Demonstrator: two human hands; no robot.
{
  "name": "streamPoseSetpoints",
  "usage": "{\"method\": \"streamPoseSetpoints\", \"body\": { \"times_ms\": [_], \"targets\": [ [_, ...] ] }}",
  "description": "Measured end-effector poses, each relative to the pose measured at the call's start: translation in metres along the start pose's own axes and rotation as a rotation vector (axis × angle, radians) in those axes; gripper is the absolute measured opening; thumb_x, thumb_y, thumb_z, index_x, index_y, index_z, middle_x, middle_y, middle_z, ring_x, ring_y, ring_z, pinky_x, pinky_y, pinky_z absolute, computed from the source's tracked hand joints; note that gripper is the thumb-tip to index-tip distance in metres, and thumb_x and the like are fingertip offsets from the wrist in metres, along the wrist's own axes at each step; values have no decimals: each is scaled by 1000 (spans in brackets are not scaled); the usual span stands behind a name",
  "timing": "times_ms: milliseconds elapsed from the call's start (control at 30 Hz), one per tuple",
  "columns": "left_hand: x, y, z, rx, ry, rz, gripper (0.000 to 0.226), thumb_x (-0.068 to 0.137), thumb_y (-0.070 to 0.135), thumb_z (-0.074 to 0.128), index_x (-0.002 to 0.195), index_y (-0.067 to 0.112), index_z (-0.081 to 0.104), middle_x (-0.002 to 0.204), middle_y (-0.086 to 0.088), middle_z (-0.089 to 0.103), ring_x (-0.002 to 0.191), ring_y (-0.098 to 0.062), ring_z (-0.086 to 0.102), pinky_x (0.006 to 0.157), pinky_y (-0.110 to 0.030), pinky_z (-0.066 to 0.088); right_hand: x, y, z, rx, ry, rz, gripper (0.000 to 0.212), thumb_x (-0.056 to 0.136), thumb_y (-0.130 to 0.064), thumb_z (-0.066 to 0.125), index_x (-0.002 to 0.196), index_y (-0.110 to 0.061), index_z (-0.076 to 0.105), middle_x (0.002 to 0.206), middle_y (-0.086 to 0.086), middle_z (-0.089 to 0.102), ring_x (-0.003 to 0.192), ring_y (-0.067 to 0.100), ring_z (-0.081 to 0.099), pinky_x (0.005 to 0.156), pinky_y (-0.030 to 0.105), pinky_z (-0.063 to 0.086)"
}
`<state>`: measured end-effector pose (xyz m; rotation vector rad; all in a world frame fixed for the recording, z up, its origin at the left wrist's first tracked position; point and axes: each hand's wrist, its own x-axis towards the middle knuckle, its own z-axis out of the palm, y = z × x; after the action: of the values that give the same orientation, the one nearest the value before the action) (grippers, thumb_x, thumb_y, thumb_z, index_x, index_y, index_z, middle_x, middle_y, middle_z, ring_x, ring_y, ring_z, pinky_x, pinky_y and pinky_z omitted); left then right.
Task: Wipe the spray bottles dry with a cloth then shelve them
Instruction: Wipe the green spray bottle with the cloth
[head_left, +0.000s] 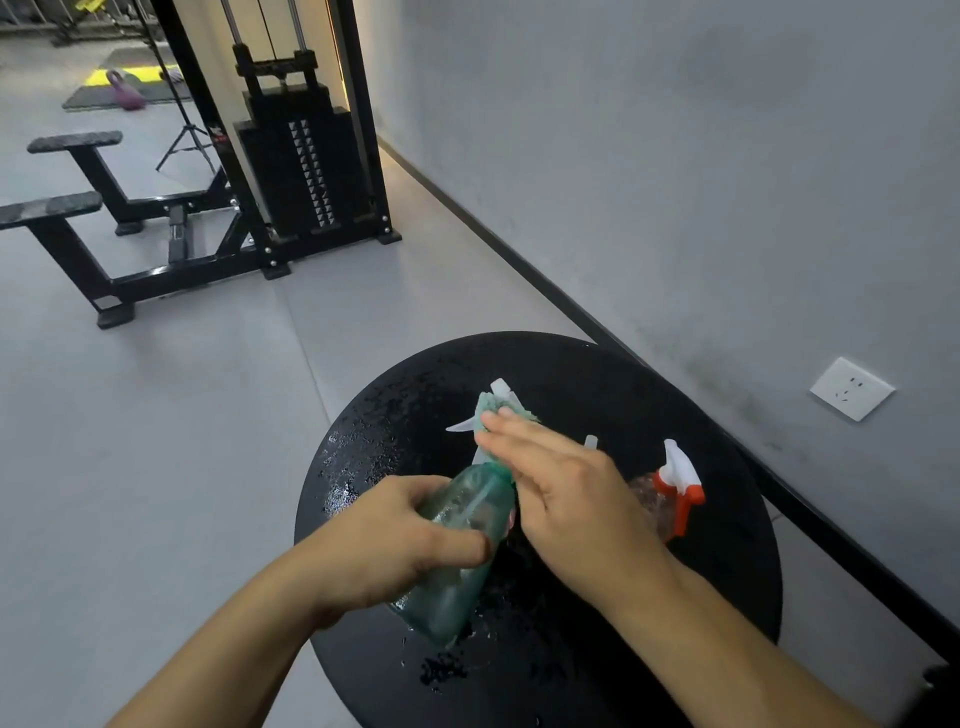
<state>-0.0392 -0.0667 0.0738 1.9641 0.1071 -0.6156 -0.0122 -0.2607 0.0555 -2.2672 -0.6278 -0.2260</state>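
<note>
Black weight-stack machine (306, 171), purple kettlebell (126, 93) on mat, wall socket (852, 388)

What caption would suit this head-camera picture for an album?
Left hand grips a green spray bottle while the right hand wipes its nozzle with a cloth over a wet black table.
</note>
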Motion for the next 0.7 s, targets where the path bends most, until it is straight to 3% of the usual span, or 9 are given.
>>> {"method": "streamPoseSetpoints", "body": {
  "times_ms": [67, 167, 300, 467, 600, 700],
  "targets": [
    [0, 1, -1, -4, -12, 7, 41, 70, 33, 80, 107, 17, 77, 103, -15, 79, 89, -28, 78, 92, -51, 61, 4, 6, -6, -11, 29, 17, 46, 95, -1, 55, 134, -24, 64, 144, -14, 55, 137, -10, 38, 116, 13, 26],
    [0, 1, -2, -16, -15, 8, 41, 69, 33, 81, 107, 16, 77, 99, -16, 79, 82, -24, 77, 84, -43, 63, 6, 7, -10, 2, 92, 51, 48, 95, 2, 56, 135, -24, 63, 142, -14, 56, 135, -9, 41, 115, 22, 34],
    [1, -2, 0, -21, -9, -11, 38, 69, 32, 81, 101, 13, 73, 83, -8, 74, 74, -19, 69, 77, -37, 56, -1, -3, -2, 3, -63, -10, 48, 95, 0, 57, 135, -26, 64, 143, -16, 55, 136, -12, 37, 114, 9, 24],
    [2, -1, -4, -24, 21, 22, 40, 70, 31, 81, 106, 16, 76, 98, -16, 79, 89, -33, 79, 87, -51, 62, 7, 9, -12, -21, 103, 62, 45, 96, -1, 57, 134, -24, 64, 141, -15, 56, 134, -9, 42, 115, 21, 35],
    [1, 1, -2, -44, 45, 31, 41, 68, 33, 83, 104, 17, 76, 99, -16, 80, 96, -40, 77, 90, -57, 62, 2, 1, -5, -22, 23, 45, 45, 97, -3, 56, 134, -27, 64, 142, -18, 54, 135, -12, 38, 114, 16, 32],
    [-1, 5, -3, -74, 59, 51, 53, 57, 46, 85, 103, 21, 78, 97, -12, 81, 89, -32, 79, 88, -52, 63, 4, 7, -10, -43, 80, 82, 46, 96, 0, 57, 133, -25, 64, 140, -17, 56, 133, -9, 42, 111, 9, 30]
  ]
}}
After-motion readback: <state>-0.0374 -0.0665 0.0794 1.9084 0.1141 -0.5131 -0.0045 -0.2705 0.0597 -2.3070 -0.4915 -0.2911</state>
